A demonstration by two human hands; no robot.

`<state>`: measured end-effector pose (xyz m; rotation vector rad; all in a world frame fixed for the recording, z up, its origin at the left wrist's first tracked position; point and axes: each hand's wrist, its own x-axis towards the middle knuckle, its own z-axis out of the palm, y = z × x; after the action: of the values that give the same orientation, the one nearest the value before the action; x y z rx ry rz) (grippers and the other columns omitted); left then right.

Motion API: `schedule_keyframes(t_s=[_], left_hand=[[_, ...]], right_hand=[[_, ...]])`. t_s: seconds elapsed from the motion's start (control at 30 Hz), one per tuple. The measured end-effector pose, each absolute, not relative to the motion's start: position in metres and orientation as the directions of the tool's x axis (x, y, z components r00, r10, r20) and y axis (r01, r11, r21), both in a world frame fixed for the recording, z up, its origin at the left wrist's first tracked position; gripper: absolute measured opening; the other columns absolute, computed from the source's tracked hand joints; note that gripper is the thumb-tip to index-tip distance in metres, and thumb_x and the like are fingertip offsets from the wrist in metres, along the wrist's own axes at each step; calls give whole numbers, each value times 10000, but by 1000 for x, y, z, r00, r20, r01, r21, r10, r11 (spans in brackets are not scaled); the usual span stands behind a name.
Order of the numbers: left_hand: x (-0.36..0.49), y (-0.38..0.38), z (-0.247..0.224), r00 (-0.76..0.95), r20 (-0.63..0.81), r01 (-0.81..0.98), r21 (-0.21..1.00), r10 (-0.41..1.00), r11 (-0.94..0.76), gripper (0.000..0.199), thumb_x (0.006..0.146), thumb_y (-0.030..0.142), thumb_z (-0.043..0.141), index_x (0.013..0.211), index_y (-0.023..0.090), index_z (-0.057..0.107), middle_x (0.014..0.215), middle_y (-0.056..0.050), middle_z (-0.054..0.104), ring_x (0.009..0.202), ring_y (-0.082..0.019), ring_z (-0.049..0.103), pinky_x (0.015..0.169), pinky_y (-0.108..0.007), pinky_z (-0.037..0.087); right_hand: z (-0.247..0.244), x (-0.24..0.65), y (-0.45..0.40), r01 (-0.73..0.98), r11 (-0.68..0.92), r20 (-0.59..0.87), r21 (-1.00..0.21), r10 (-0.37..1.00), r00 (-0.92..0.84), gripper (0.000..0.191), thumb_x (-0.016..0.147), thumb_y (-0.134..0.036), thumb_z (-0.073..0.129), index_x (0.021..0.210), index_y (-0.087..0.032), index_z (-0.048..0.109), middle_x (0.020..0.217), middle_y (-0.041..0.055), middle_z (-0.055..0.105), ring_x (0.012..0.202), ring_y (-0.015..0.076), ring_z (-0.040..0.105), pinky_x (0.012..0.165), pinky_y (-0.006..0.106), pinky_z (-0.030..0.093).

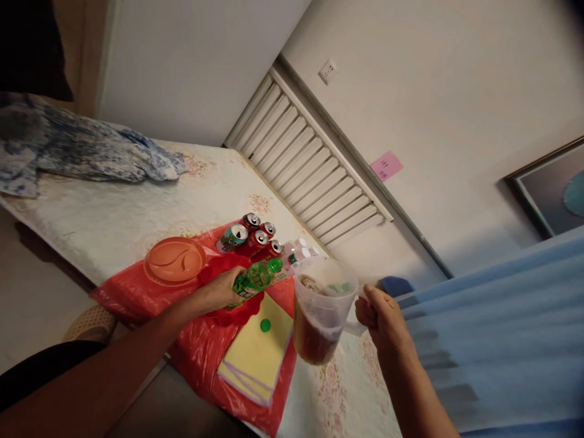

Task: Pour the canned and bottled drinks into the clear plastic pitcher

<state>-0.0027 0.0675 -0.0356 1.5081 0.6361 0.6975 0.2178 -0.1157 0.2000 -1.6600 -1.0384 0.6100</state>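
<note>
My left hand [225, 289] is wrapped round a green plastic bottle [255, 278], tilted with its neck to the upper right. The mouth of the bottle looks close to the measuring jug [322, 322]. My right hand [382, 313] grips the jug by its handle, and brown liquid fills its lower part with foam above. Below the bottle sits a red scalloped basin [214, 267]. A green bottle cap [265, 325] rests on the folded yellow cloth [255, 356].
Several drink cans [260, 238] and clear plastic bottles [298, 248] stand behind the basin. An orange lid or dish [174, 261] lies on red plastic sheeting [191, 347] over the flowered tablecloth [109, 219]. A radiator [310, 164] lines the wall; blue curtain [502, 322] hangs at right.
</note>
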Motion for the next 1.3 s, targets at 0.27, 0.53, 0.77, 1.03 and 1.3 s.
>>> schedule_keyframes(t_s=[0.27,0.53,0.77,1.03,1.3], left_hand=[[-6,65,-29,661,47,-24,999,749,-41,545,559,290,712,1069,182,552,920,-28,684,823,-241,644,611,-269,463],[-6,65,-29,688,-1,16,1000,725,-14,585,545,266,664,1105,174,519,879,-25,674,732,-224,628,539,-259,425],[-5,64,-29,675,24,17,999,737,-49,536,559,292,684,1063,183,537,873,-28,679,719,-219,626,526,-253,414],[-6,64,-31,687,24,16,999,726,-48,549,570,278,700,1089,196,539,815,-11,685,682,-211,634,523,-253,418],[-5,65,-34,687,49,-4,998,725,-63,523,575,269,690,1072,190,549,856,-18,692,697,-214,639,521,-252,419]], right_hand=[[203,218,-110,348,-100,79,-932,882,465,585,744,-578,743,455,-215,386,388,-80,290,395,54,179,413,238,122],[205,213,-103,376,-121,60,-919,898,436,578,752,-585,729,464,-213,393,400,-81,285,400,53,176,410,235,124],[207,211,-97,394,-125,56,-910,907,418,573,755,-583,734,471,-212,401,410,-81,296,398,52,189,403,231,133],[210,206,-92,422,-147,45,-895,909,413,557,768,-572,723,490,-212,401,430,-83,305,404,53,195,407,229,147],[212,207,-90,454,-158,39,-877,917,396,567,752,-597,733,501,-212,402,430,-88,298,404,49,188,405,225,141]])
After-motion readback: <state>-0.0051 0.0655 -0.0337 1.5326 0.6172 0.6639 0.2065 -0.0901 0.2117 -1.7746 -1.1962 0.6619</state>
